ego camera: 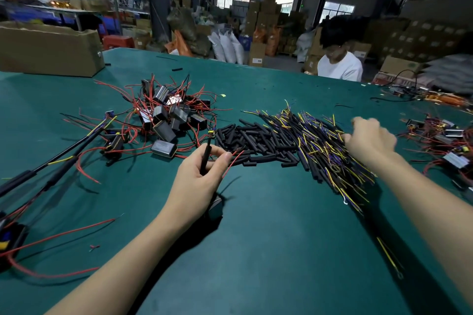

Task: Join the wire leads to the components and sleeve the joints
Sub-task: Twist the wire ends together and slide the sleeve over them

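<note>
On the green felt-covered worktop [268,225], the left hand [197,181] pinches a thin black sleeved lead [205,158] between thumb and forefinger, holding it nearly upright; a red wire end [234,158] sticks out to the right just past the fingertips. A small dark block [215,206] hangs below the same hand, partly hidden by the wrist.

The right hand [368,142] reaches farther right, fingers curled down into the heap of black-sheathed wire leads with yellow and purple ends [325,146]; whether it actually grips one I cannot tell.

Between the two hands lies a loose pile of short black sleeve tubes [258,143], touching the wire heap on its right side. Far left of that sits a pile of small black box components with red wires [166,115]. Long black sleeved cables [51,161] run off the near left edge.

A brown cardboard box [51,46] stands at the far left, and a person in a white shirt [339,64] sits at the far right edge.
</note>
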